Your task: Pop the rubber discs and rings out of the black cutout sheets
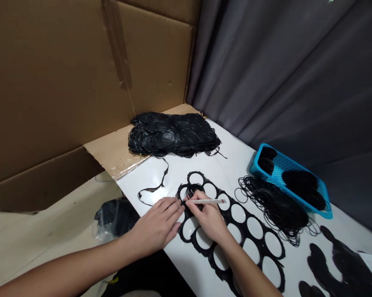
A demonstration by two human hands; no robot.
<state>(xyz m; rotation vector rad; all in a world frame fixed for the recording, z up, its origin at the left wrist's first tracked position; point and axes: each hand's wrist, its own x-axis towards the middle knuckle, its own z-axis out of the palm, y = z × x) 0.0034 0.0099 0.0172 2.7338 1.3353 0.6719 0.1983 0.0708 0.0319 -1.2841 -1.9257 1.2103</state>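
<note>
A black rubber-like sheet (248,222) with rows of large round holes lies on the white table. My left hand (161,225) rests on the sheet's left edge, its fingers stretched out flat and side by side. My right hand (209,216) is closed round a slim white stick-like tool (206,201); its far end points right, and its working tip is hidden at my fingers. Just beyond those fingertips, a small bunch of thin black rings (194,189) lies over one of the holes.
Stacked black sheets (173,134) lie at the back, partly on cardboard (111,152). At right, a blue basket (280,179) holds black pieces, beside loose thin black rings (275,206). Black discs (343,264) lie front right. A black strip (155,189) curls at left. A grey curtain (281,74) hangs behind.
</note>
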